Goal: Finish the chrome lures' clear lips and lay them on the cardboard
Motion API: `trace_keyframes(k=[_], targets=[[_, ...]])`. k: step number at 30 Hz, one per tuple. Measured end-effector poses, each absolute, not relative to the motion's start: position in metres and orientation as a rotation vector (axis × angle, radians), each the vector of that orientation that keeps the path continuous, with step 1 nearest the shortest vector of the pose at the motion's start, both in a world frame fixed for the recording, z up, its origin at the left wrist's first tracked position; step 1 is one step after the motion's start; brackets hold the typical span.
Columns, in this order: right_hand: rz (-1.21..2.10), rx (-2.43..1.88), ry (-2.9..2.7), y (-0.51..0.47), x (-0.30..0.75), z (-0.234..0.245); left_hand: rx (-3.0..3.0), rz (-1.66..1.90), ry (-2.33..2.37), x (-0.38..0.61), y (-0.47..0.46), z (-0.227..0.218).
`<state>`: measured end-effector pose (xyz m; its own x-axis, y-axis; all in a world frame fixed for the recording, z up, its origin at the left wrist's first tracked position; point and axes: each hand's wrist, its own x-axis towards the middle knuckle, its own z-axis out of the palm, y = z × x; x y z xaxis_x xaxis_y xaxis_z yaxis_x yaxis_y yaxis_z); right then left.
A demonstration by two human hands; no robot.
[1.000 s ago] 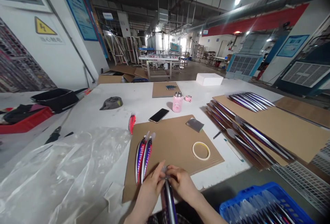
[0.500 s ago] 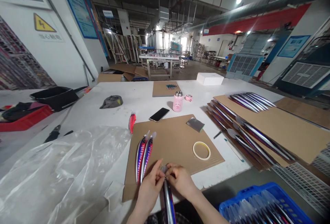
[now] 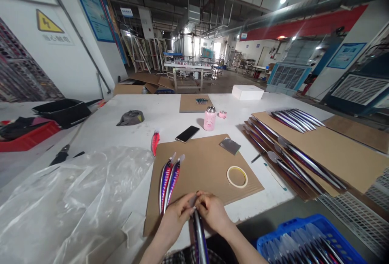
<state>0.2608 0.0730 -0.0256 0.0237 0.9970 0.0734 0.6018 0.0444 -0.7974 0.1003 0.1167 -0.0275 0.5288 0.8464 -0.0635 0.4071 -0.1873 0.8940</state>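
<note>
A long silver and purple fishing lure [image 3: 199, 235] points toward my body at the front edge of the table. My left hand [image 3: 180, 211] pinches its far end, where the clear lip is. From the other side my right hand [image 3: 212, 211] is closed on the same end, fingertips against those of the left. What lies between the fingertips is partly hidden. Two purple and red striped lures [image 3: 169, 185] lie side by side on the cardboard sheet [image 3: 203, 162], just left of my hands.
On the cardboard are a tape roll [image 3: 237, 176] and a grey square sheet [image 3: 230, 145]. A phone [image 3: 187, 134], a pink bottle [image 3: 209, 119] and a red lure [image 3: 155, 143] lie beyond. Plastic sheeting [image 3: 75, 199] covers the left; cardboard layers with lures [image 3: 304, 150] and a blue basket [image 3: 288, 225] stand right.
My left hand's index finger has curled in over the lure's end, where it was raised and stretched before. The right hand stays at the same end. The view has shifted slightly.
</note>
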Motion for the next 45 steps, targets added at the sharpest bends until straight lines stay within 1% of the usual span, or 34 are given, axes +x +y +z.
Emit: trace_keyframes(k=[6, 14, 18, 25, 30, 45], targets=[[0.75, -1.6, -1.664, 0.073, 0.26, -0.027, 1.879, 0.422, 1.09, 0.104, 0.123, -0.023], [0.762, -1.526, -1.698, 0.074, 0.263, -0.028, 1.995, 0.364, 1.184, 0.108, 0.126, -0.023], [0.763, -1.501, -1.707, 0.076, 0.263, -0.03, 2.039, 0.397, 1.205, 0.107, 0.123, -0.024], [0.668, -1.565, -1.611, 0.072, 0.255, -0.034, 2.075, 0.501, 1.172, 0.104, 0.117, -0.025], [0.661, -1.547, -1.613, 0.07, 0.257, -0.035, 2.063, 0.628, 1.271, 0.107, 0.113, -0.034], [0.736, -1.608, -1.631, 0.071, 0.265, -0.033, 2.129, 0.681, 1.228, 0.105, 0.102, -0.041]])
